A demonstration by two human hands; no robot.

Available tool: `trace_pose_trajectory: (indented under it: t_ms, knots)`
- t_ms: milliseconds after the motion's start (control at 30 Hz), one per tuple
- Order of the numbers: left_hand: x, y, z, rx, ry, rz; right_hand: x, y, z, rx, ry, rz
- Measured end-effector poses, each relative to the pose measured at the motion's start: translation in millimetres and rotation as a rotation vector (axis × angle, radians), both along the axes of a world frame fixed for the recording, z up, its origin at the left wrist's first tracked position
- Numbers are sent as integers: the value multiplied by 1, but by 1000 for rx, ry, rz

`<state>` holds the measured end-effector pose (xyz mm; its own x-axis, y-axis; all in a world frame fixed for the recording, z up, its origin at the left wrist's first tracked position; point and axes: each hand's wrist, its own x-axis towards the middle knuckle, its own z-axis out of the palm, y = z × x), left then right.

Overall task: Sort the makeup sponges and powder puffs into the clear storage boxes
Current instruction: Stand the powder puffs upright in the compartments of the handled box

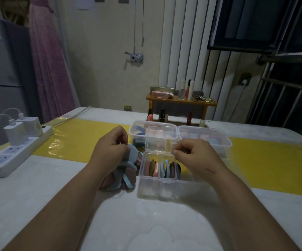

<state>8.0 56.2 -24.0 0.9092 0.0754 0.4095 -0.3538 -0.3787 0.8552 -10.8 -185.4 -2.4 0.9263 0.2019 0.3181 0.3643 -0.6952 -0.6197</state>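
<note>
Head view. The blue-grey puff sits right at the fingertips of the left grip, on top of a loose pile of puffs lying on the white surface. Left grip is curled tight, thumb and fingers pinching the edge of that blue-grey puff, which is a flat round soft pad. The pile is mauve, grey and blue pads, with a light blue ribbon loop sticking out at the bottom.

The small divided box is just beside the pile, under the right grip. Right grip is curled too, thumb tip against forefinger just above the box's far rim. We cannot tell whether it holds anything. The box is clear hard plastic with three compartments, and thin puffs stand on edge inside in pink, olive, blue and brown. Its lid stands open and upright at the back.

Behind it are two bigger clear tubs side by side, touching: left tub and right tub, both with blurry pink and blue pieces inside. A glossy yellow band crosses the surface. A white power strip with two chargers lies at far left, and a wooden shelf with cosmetic bottles stands at the back.
</note>
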Motion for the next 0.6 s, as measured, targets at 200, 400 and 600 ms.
trace_pose_trajectory:
  t_ms: [200, 400, 600]
  knots:
    - [-7, -7, 8, -141, -26, -40, 0, 0, 1, 10, 0, 4]
    - [-13, -14, 15, -250, 3, -62, 1, -2, 0, 44, -21, -14]
    - [-10, -17, 10, -250, 27, -30, 1, -1, 1, 60, -35, -14]
